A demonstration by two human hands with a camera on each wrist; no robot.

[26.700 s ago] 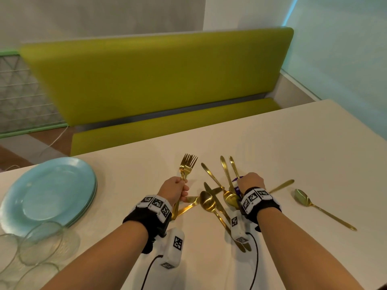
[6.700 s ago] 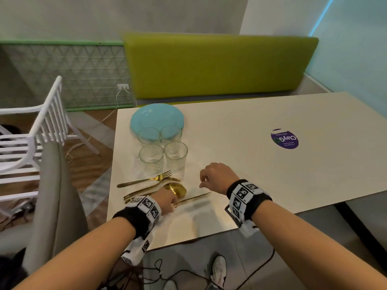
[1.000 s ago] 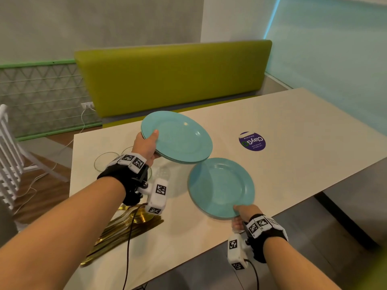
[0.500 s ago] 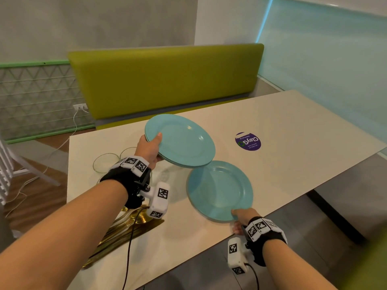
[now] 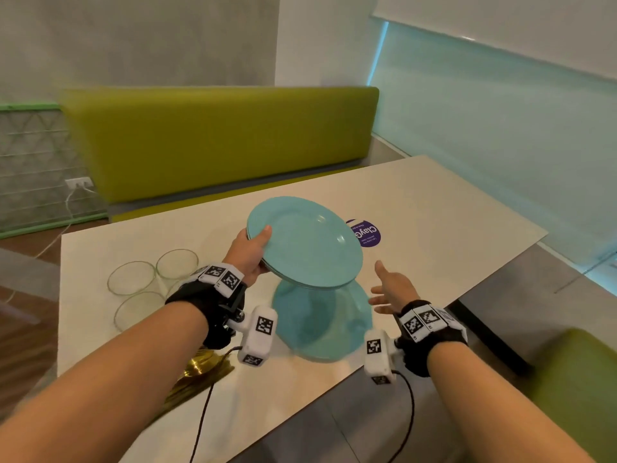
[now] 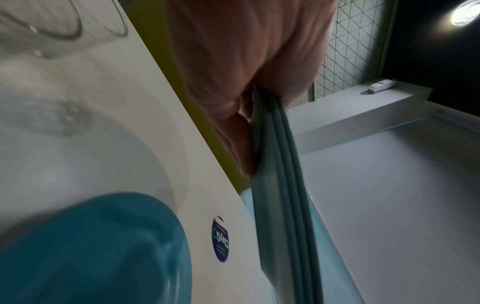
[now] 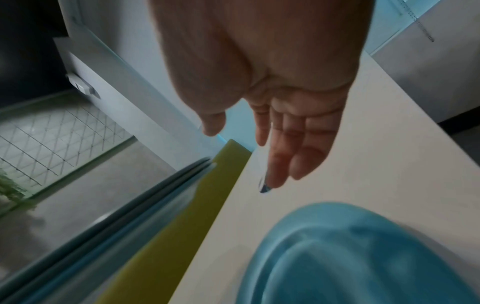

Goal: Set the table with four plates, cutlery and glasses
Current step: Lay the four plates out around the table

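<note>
My left hand (image 5: 253,252) grips a stack of teal plates (image 5: 307,242) by its near-left rim, thumb on top, held tilted above the table. The left wrist view shows the stack's edges (image 6: 280,185) with fingers (image 6: 239,135) curled under them. One teal plate (image 5: 327,325) lies flat on the white table (image 5: 434,208) near its front edge, partly under the held stack. My right hand (image 5: 387,289) hovers open just right of that plate, fingers spread, holding nothing. Several clear glasses (image 5: 150,282) stand at the left. Gold cutlery (image 5: 200,372) lies under my left forearm.
A purple round sticker (image 5: 367,232) marks the table's middle. A green bench (image 5: 217,145) runs along the far side and a green seat (image 5: 577,379) sits at the near right. A frosted window wall (image 5: 500,145) stands to the right.
My right hand let go of the single plate, which now lies flat on the table, and lifted open to its right. The stack in my left hand shifted right, over that plate.
</note>
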